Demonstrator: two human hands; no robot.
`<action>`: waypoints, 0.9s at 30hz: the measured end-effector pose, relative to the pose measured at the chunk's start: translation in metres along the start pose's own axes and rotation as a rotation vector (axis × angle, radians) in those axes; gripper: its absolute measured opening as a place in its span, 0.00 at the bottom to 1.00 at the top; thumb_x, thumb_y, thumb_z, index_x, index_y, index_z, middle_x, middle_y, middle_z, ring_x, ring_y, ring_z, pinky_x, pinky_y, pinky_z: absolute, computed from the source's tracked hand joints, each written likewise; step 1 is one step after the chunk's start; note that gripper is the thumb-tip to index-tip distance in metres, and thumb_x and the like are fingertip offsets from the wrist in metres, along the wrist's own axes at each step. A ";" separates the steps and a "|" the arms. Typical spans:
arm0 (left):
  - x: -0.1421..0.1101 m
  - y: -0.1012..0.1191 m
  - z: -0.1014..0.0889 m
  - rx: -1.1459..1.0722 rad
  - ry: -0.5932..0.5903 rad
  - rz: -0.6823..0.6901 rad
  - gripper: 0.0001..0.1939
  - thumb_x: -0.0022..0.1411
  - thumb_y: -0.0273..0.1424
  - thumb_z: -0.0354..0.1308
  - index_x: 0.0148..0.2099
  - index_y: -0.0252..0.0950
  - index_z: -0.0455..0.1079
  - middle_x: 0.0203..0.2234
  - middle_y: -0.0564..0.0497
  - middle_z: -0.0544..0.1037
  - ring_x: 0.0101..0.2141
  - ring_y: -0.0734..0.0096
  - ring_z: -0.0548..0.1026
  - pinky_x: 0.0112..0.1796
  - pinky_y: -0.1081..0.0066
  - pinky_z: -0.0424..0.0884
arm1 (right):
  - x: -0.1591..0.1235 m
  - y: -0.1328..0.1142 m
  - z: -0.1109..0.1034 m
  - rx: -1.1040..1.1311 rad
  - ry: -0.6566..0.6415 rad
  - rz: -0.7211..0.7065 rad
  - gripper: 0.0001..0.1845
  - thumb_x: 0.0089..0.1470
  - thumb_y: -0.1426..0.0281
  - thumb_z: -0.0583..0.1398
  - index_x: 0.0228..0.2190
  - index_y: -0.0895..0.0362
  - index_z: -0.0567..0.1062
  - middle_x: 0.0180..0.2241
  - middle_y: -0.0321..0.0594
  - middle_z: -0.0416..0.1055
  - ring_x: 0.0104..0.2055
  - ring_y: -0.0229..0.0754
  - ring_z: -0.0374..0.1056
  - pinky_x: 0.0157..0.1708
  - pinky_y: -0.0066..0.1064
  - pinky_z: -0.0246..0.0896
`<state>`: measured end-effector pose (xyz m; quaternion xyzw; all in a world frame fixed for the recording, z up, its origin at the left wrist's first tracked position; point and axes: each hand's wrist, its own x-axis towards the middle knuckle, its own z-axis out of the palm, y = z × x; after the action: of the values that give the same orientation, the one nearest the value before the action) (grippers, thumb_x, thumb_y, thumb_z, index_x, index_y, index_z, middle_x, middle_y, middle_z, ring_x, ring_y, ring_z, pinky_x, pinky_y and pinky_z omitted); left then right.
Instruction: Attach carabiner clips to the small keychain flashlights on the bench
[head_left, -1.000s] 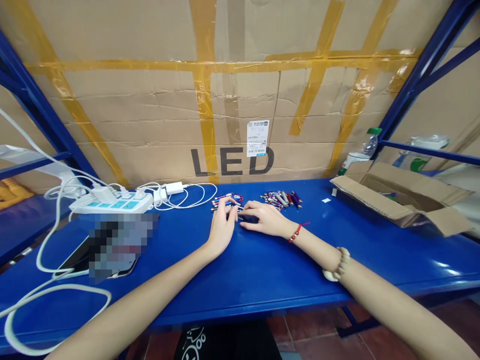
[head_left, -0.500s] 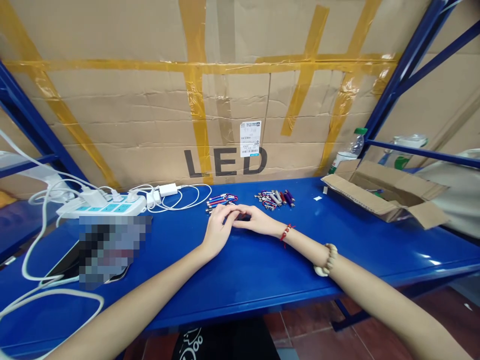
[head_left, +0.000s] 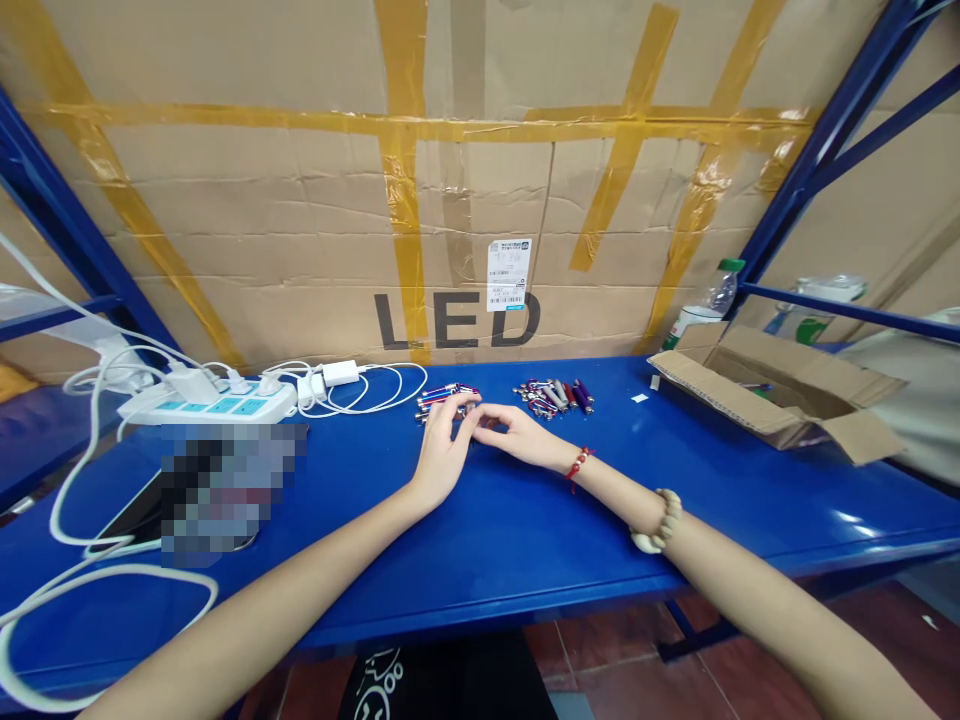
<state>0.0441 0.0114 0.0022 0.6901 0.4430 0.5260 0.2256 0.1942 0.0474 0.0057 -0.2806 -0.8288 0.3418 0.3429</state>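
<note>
My left hand and my right hand meet over the middle of the blue table, fingertips pressed together. Whatever they pinch is hidden behind the fingers. Just beyond my left hand lies a bundle of slim red, blue and silver metal tubes with clips, partly covered by the fingers. Behind my right hand, a little to its right, is a loose group of small metal tubes in silver, red and purple. Shiny clips and small metal pieces lie at that group's left side.
On the left, a white power strip carries several plugs and looping white cables. A dark flat device, partly pixelated, lies before it. An open cardboard box and a green-capped bottle stand right. A large cardboard sheet backs the table.
The view has shifted slightly, so the scene sits a little further right. My hands stay together at nearly the same spot, with the fingers slightly rearranged.
</note>
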 end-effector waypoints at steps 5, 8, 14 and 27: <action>0.003 -0.003 0.002 -0.132 0.092 -0.151 0.13 0.66 0.35 0.43 0.46 0.37 0.65 0.44 0.47 0.72 0.46 0.67 0.70 0.49 0.66 0.63 | 0.000 0.011 -0.033 -0.104 0.294 0.058 0.15 0.53 0.59 0.55 0.32 0.58 0.70 0.34 0.40 0.72 0.36 0.39 0.68 0.37 0.31 0.63; 0.003 -0.007 0.003 -0.140 0.078 -0.207 0.10 0.64 0.34 0.45 0.41 0.37 0.65 0.38 0.49 0.73 0.41 0.68 0.71 0.45 0.67 0.64 | -0.004 0.022 -0.059 -0.186 0.488 0.162 0.13 0.49 0.60 0.58 0.29 0.58 0.70 0.31 0.42 0.74 0.33 0.40 0.69 0.35 0.31 0.65; 0.003 -0.009 0.003 -0.147 0.059 -0.232 0.06 0.61 0.32 0.47 0.37 0.38 0.65 0.31 0.52 0.72 0.35 0.71 0.70 0.40 0.70 0.65 | -0.015 0.036 -0.090 -0.533 0.502 0.222 0.07 0.46 0.69 0.60 0.30 0.58 0.72 0.30 0.39 0.76 0.32 0.39 0.70 0.37 0.30 0.63; 0.003 -0.010 0.004 -0.159 0.059 -0.218 0.04 0.57 0.27 0.49 0.35 0.37 0.65 0.28 0.53 0.71 0.29 0.74 0.68 0.35 0.72 0.65 | -0.023 0.022 -0.089 -1.015 0.270 0.484 0.09 0.52 0.71 0.58 0.34 0.55 0.77 0.38 0.41 0.73 0.43 0.43 0.67 0.32 0.28 0.58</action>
<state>0.0447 0.0199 -0.0052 0.6020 0.4787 0.5519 0.3223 0.2809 0.0779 0.0277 -0.6327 -0.7500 -0.0687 0.1802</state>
